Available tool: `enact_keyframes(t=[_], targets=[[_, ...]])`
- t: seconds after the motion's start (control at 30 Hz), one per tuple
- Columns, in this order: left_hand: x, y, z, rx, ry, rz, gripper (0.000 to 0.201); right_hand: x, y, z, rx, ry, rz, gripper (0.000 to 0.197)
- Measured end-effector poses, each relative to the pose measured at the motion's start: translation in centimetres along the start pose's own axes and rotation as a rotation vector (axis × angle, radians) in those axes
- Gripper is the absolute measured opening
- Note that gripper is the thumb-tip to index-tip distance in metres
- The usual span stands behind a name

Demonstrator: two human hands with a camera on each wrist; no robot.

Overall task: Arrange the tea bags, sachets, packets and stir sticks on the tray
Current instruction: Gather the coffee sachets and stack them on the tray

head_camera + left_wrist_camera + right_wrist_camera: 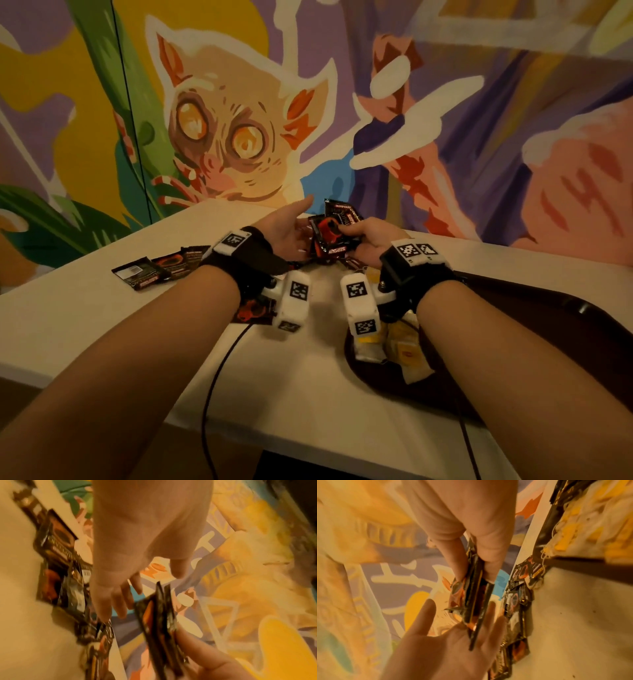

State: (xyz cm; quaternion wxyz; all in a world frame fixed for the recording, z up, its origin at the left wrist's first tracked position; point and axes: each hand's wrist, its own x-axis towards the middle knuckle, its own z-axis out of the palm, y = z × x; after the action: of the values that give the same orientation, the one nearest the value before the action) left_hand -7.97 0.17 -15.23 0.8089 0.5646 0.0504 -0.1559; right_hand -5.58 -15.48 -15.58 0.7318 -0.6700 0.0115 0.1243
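Observation:
My right hand (356, 233) pinches a small stack of black-and-orange packets (329, 236) upright between thumb and fingers, above the table's far edge. The right wrist view shows the held packets (476, 595) edge-on, their lower ends against my left palm. My left hand (298, 222) is held flat and straight-fingered beside the stack. More of the same packets (161, 270) lie on the table to the left, and one packet (255, 310) lies under my left wrist. Yellow-tagged tea bags (404, 342) lie in the dark tray (513, 342) at the right.
The beige table (291, 377) ends close behind the hands, with a painted wall (239, 120) right after it. Loose packets (517, 615) lie beside the tray's rim (542, 527). A black cable (219, 370) runs over the table's front edge.

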Motion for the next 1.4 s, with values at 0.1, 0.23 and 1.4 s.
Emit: enact_keyframes(t=[0.1, 0.23, 1.4], targets=[[-0.4, -1.3, 2.3, -0.031, -0.237, 0.003, 0.054, -2.2, -0.7, -0.8, 0.271, -0.034, -0.030, 0.025], [-0.8, -2.4, 5.1, -0.156, -0.309, 0.085, 0.040, -4.5, -1.1, -2.6, 0.098, 0.007, -0.161, 0.045], [-2.5, -5.0, 14.8, -0.091, -0.516, 0.126, 0.032, -12.1, -3.7, -12.0, -0.753, 0.088, -0.530, 0.054]])
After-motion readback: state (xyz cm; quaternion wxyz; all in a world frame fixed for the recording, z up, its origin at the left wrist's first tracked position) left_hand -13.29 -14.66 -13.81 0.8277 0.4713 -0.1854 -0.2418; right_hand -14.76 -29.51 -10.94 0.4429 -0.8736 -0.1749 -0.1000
